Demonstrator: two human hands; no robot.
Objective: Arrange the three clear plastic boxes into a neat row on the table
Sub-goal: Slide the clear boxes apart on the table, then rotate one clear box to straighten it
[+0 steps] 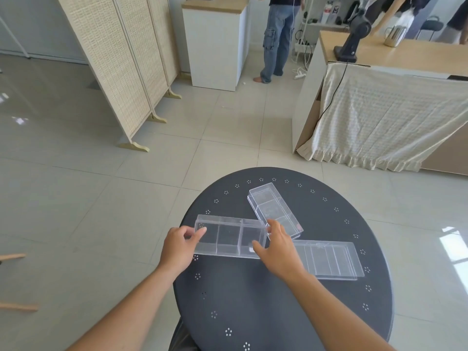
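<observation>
Three clear plastic boxes lie on the round dark table (278,305). The left box (229,236) lies crosswise at the table's left edge, partly overhanging it. My left hand (181,245) grips its left end and my right hand (277,245) grips its right end. The far box (272,207) lies slanted, its near end close to my right hand's fingers. The right box (329,259) lies flat to the right, its left end hidden behind my right hand.
A folding woven screen (121,62) stands on the tiled floor at far left. A white cabinet (215,44) and a person in jeans (276,39) are at the back. A counter draped with cloth (385,115) stands at right.
</observation>
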